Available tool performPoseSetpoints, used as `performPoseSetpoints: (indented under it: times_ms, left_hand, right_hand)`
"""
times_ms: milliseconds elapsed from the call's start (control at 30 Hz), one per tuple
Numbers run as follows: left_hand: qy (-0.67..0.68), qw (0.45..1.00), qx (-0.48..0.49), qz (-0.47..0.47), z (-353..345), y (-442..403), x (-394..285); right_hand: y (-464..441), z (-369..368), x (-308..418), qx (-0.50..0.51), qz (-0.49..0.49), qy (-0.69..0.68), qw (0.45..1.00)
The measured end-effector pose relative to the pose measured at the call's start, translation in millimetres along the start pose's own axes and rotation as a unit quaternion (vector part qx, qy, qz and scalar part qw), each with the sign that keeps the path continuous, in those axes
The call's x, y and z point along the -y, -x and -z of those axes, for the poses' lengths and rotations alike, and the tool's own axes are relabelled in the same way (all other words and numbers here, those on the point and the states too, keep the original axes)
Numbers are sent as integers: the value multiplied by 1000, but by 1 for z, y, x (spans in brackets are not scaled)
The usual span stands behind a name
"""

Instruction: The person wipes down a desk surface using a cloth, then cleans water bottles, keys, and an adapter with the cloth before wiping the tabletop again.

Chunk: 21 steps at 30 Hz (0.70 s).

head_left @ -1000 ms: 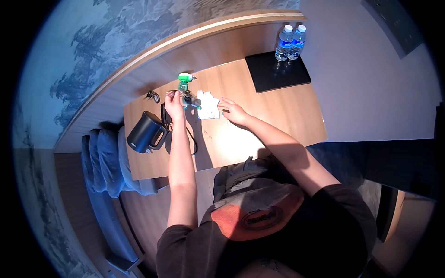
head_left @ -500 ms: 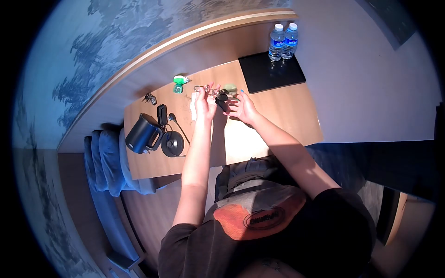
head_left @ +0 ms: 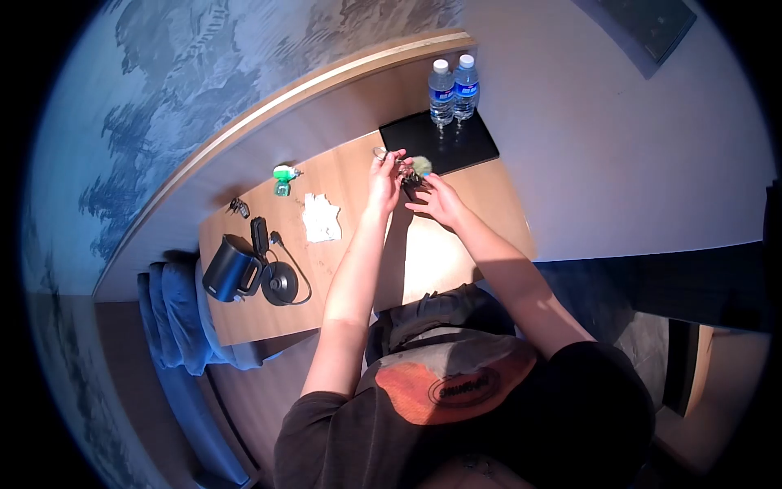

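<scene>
While in left grip [head_left: 384, 184], keyring [head_left: 416, 169].

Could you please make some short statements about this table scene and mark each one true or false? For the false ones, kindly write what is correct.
1. The left hand holds a keychain. True.
2. The right hand is clenched into a fist. False: its fingers are spread.
3. The electric kettle sits on its round power base. False: it is off the base, beside it.
4. Two water bottles stand upright on the black tray. True.
5. The white paper lies apart from both hands. True.
6. The base's plug is in a socket. False: it lies on the table.
</scene>
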State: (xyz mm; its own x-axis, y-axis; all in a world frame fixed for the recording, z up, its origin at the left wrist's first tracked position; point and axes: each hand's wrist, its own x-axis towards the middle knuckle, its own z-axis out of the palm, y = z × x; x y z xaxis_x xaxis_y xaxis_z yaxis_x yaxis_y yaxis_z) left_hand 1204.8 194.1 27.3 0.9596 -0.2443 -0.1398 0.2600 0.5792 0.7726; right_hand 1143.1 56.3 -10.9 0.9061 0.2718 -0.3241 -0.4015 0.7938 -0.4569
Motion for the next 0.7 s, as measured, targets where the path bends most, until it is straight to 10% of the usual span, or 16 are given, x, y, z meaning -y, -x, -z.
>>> performPoseSetpoints:
  times_ms: [233, 700]
  left_hand:
    - [-84, 996, 27, 24, -65, -33, 21]
    - [-240, 970, -12, 16, -70, -102, 48]
  right_hand:
    - [2, 20, 33, -57, -96, -112, 987]
    - [-66, 56, 111, -187, 238, -50, 952]
